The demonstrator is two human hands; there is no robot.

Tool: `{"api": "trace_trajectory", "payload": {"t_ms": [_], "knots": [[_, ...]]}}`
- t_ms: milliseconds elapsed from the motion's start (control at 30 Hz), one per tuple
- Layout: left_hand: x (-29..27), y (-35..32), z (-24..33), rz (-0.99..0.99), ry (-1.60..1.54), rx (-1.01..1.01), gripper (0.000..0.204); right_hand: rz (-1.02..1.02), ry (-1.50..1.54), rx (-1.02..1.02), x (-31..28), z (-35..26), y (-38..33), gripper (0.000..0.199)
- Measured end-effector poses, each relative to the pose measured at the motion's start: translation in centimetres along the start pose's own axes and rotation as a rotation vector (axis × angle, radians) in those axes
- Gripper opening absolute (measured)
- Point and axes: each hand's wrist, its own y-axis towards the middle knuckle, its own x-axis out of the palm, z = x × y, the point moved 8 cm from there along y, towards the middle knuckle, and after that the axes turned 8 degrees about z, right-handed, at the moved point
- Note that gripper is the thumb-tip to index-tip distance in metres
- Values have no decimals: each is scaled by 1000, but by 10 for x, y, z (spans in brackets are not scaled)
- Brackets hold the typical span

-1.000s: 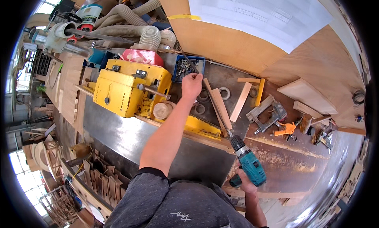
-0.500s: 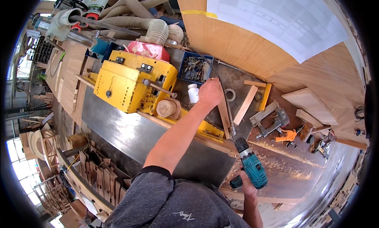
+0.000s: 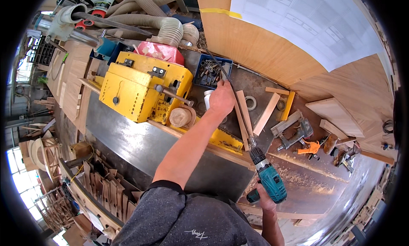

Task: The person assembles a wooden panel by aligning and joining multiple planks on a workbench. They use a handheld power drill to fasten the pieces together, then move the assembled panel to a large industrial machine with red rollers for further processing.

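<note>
While the right hand (image 3: 263,198) grips the drill (image 3: 268,177), the left hand (image 3: 222,99) (fist closed) has retreated from the blue bin (image 3: 209,71).

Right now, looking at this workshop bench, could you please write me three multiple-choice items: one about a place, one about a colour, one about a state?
1. Where is the blue bin of metal parts?
A. behind the yellow machine's right end
B. on the floor
C. beside the orange clamp

2. What colour is the cordless drill's body?
A. red
B. teal
C. white

3. What is the right hand doing?
A. resting open
B. gripping the drill
C. holding a strip

Answers: 1 A, the bin sits against the wooden panel there; 2 B, the casing is teal; 3 B, fingers wrap the handle while the left hand is at the wooden strips.
</note>
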Motion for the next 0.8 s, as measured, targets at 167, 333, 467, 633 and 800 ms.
{"api": "trace_trajectory", "payload": {"t_ms": [167,333,467,633,800], "knots": [[-6,7,2,-41,59,-36,29,-27,-42,0,3,-4,3,36],[-17,44,7,67,91,64,26,-26,-78,3,6,-9,7,23],[1,67,7,46,216,57,26,-66,-110,-19,3,0,8,22],[16,86,5,-69,368,27,21,-58,-198,-228,-8,2,8,49],[15,94,12,-113,571,70,24,20,279,32,-22,13,7,59]]}}
